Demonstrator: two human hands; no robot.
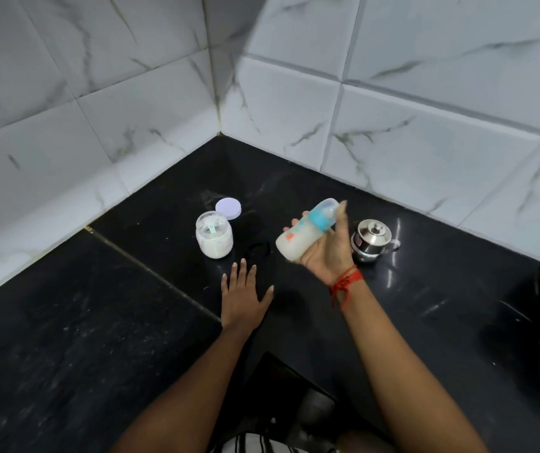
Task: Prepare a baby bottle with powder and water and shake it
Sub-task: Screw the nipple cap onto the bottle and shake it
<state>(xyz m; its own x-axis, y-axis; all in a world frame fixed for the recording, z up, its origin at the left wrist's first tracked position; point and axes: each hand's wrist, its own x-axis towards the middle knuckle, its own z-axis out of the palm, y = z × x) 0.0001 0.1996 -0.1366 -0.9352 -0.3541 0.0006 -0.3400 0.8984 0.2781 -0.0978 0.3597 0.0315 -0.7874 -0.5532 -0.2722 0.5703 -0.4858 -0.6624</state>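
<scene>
The right hand [325,253] is clamped around the bottle [307,228], tilted with its cap toward 1 o'clock, above the counter [98,338]; the left hand [244,294] lies flat, fingers spread, holding nothing. A loose collar could leak milky liquid during shaking, and a wide swing could hit the steel pot [371,240] at 3 o'clock or the open jar [214,237] at 9. Motion blur hides the cap's seating; a dark item by the jar is unreadable.

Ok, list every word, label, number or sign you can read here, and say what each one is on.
No text here can be read.
Baby bottle, held in the right hand: a small red-orange printed mark on its side, too blurred to read.
Powder jar, its lid and the steel pot: no visible writing.
</scene>
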